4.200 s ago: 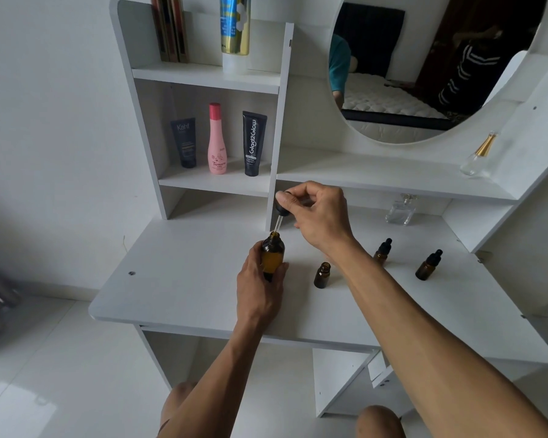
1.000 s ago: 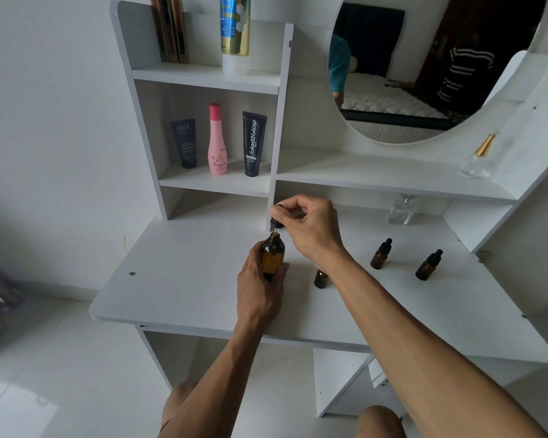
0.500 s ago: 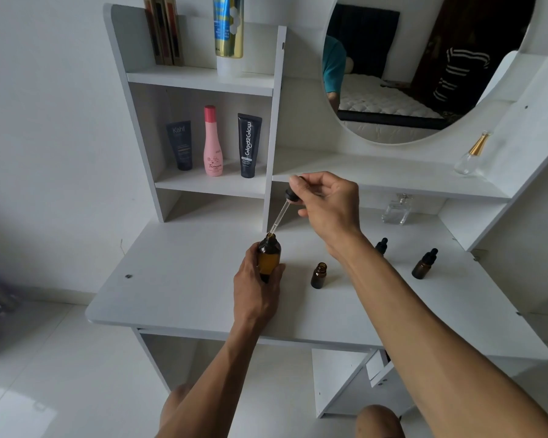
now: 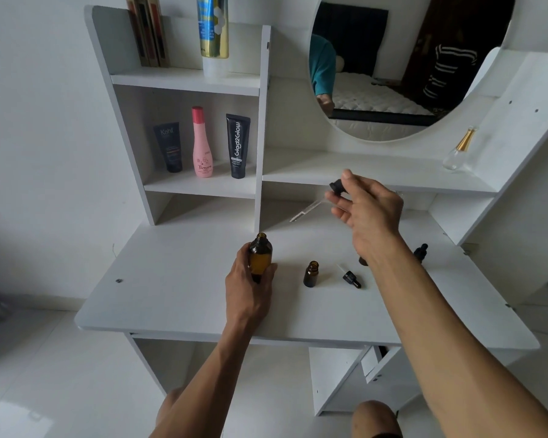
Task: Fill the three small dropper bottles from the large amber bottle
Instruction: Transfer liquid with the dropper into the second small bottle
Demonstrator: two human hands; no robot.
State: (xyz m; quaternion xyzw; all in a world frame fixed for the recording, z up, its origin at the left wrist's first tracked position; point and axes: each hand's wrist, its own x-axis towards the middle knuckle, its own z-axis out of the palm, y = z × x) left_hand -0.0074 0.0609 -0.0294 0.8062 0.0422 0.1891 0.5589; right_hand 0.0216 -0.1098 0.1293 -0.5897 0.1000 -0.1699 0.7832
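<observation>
White dressing table (image 4: 178, 298) with built-in shelving fills the frame, set against a white wall over a pale tiled floor.

Left hand (image 4: 249, 286), centre of the frame: fingers and thumb curled round the lower body of the large amber bottle (image 4: 260, 254). Bottle stands upright on the tabletop, neck uncapped.

Right hand (image 4: 369, 213), right of centre and raised above the tabletop: thumb and fingertips pinch the black bulb of the long dropper (image 4: 317, 205). Glass pipette points down and to the left, tip in the air above and to the right of the large bottle's mouth, not touching it.

Open small dropper bottle (image 4: 311, 274), lower centre: upright, uncapped, just right of the large bottle and apart from it. Its small dropper cap (image 4: 350, 276) lies on its side on the tabletop further right.

Second small bottle (image 4: 363, 261): mostly hidden behind the right forearm; cap state cannot be told.

Third small bottle (image 4: 420, 251), right of the forearm: upright, black dropper cap fitted.

Middle shelf, upper left of frame: dark Kahf tube (image 4: 169, 146), pink bottle (image 4: 201, 143), black Glad2Glow tube (image 4: 238, 145), all upright. Round mirror (image 4: 393, 64) at upper right. Clear perfume bottle (image 4: 459, 150) with gold neck stands on the shelf below it, far right.
</observation>
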